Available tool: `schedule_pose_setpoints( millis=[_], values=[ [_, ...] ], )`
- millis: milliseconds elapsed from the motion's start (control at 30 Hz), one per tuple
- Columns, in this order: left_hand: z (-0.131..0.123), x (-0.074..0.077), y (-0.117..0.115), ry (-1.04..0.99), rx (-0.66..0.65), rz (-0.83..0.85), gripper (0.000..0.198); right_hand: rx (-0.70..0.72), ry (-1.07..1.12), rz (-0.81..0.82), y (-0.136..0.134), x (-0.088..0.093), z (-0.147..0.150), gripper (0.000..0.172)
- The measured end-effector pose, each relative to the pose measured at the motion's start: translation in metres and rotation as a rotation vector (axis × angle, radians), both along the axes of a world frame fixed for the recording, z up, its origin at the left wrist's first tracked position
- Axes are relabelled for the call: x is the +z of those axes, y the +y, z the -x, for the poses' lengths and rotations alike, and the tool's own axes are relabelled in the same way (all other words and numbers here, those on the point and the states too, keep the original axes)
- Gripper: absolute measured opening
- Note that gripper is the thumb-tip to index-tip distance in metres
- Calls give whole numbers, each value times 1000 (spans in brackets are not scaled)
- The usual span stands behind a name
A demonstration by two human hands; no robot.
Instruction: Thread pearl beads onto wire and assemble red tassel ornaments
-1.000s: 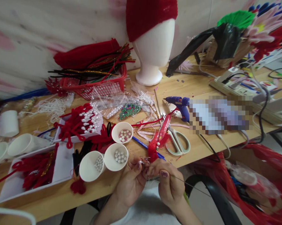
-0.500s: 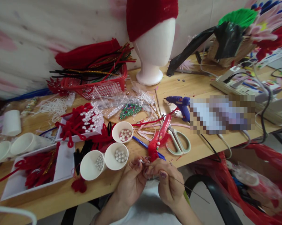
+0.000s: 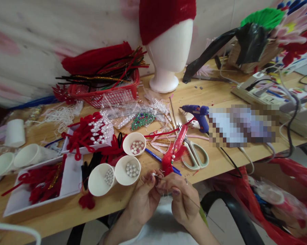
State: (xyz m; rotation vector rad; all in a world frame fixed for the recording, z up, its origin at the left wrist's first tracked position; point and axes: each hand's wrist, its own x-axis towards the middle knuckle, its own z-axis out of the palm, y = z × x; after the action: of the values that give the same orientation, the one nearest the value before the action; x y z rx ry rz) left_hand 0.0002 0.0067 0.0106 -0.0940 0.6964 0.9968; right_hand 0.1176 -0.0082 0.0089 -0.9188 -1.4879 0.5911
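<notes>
In the head view, my left hand (image 3: 142,194) is closed, its thumb and forefinger pinching a white pearl bead (image 3: 153,174) at the table's front edge. My right hand (image 3: 184,197) is closed close beside it, fingertips almost meeting the left ones. A thin wire-like strand (image 3: 209,217) trails from the right hand down to the right; whether it is wire or a long needle I cannot tell. Just beyond my fingers lies a bundle of red thread (image 3: 167,165) in clear wrap, with a few pearls on it. Paper cups of beads (image 3: 127,170) stand to the left.
Scissors (image 3: 195,154), a blue pen (image 3: 155,156) and a blue glue gun (image 3: 198,114) lie on the table. Behind stand a foam head (image 3: 168,54) and a red basket (image 3: 112,97). White trays (image 3: 71,175) with red pieces are left, a power strip (image 3: 268,98) right.
The far end of the strand has swung downward. My right hand has tilted slightly, while the left still pinches the bead. The whole view has shifted a little.
</notes>
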Motion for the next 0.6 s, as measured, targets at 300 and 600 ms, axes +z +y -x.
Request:
schedule_pose_setpoints(
  millis=[300,600],
  values=[
    [3,-9,-3,3,-16,-89,22,3,6,1,1,3,0,30],
    [-1,-6,-4,86,-5,-112,24,-17,33,22,0,1,-1,32]
  ],
)
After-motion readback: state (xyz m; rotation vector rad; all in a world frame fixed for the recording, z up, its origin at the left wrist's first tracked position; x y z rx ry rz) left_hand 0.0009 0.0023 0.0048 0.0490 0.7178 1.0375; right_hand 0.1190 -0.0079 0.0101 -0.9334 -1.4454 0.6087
